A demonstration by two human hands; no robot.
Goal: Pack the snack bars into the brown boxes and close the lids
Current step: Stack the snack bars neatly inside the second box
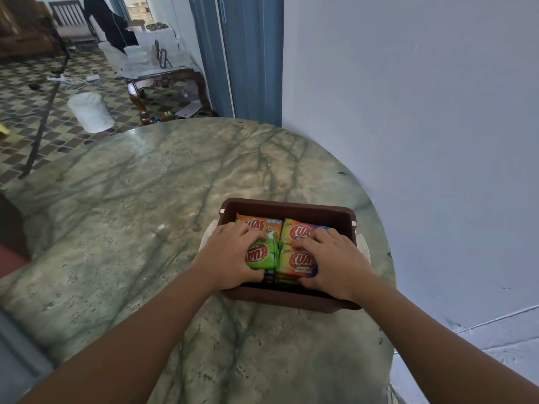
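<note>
The brown box [287, 252] sits on the bench [145, 199], lower right of the frame. Both hands, left hand [230, 255] and right hand [332, 260], press spread fingers flat on the snack bars [294, 233], likely so the lid can shut.

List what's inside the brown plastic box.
Four top snack packs show in the brown plastic box: orange, green, two multicoloured. More lie beneath, mostly covered by these and both hands.

both bare forearms reach forward and converge. the left hand [233, 255] lies palm down, fingers spread and slightly curled. the right hand [335, 262] mirrors it, palm down, fingers splayed, thumb tucked inward.
</note>
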